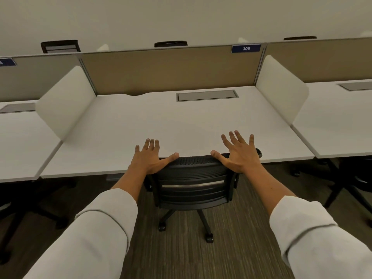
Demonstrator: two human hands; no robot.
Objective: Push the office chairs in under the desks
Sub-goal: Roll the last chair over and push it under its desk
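1. At lower centre of the frame, our left hand (150, 158) and right hand (239, 154) rest flat on the black mesh chair's (193, 184) backrest top, fingers straight and spread, gripping nothing.
2. Its backrest sits at the white desk's (171, 121) front edge, under sign 305 (246, 48).
3. We judge this chair nearly home; next comes a short, even push, then the neighbouring chairs.
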